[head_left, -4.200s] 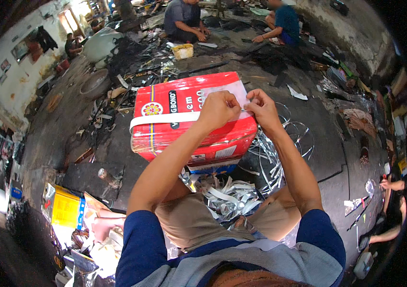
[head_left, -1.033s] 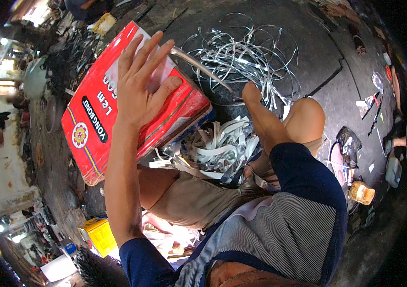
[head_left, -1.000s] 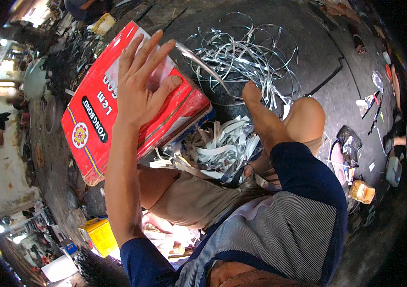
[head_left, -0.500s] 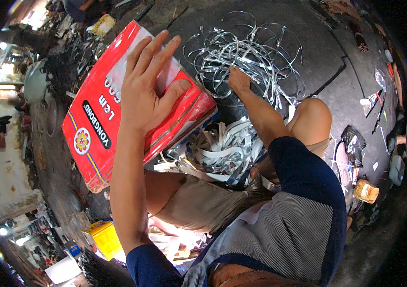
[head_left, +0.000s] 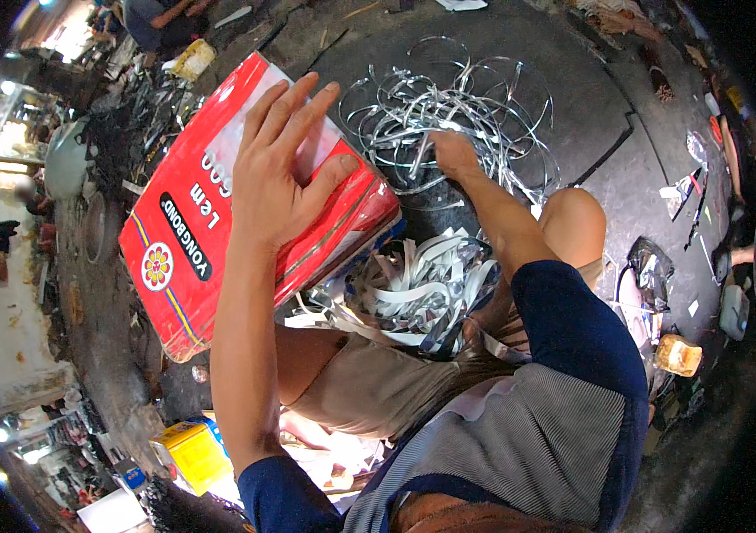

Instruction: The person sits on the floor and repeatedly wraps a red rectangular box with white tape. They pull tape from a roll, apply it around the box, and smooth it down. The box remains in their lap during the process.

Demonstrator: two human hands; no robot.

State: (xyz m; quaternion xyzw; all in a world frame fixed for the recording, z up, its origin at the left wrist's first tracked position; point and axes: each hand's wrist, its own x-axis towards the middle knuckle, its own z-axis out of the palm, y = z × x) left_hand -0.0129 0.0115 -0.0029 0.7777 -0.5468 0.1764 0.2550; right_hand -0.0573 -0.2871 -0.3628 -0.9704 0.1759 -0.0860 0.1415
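Observation:
My left hand (head_left: 282,169) lies flat on a large red rectangular can (head_left: 184,209), its fingers stretched out and the thumb apart. The can is tilted, with its printed side up. Farther right, my right hand (head_left: 455,155) is closed at the near edge of a loose, tangled heap of thin shiny silver strips (head_left: 485,115). Its fingers pinch some of these strips, though the fingertips are partly hidden. Between the can and my bent leg sits a second bundle, of wider white and silver strips (head_left: 427,289).
A yellow box (head_left: 193,453) stands at the lower left. To the right lie a black plastic bag (head_left: 653,271) and a yellowish block (head_left: 678,355). Dark scraps (head_left: 120,151) crowd the floor beyond the can. Another person (head_left: 160,19) sits at the far left.
My right hand has shifted slightly nearer and to the right, staying at the silver heap. My left hand stays on the can. The whole view has moved a little.

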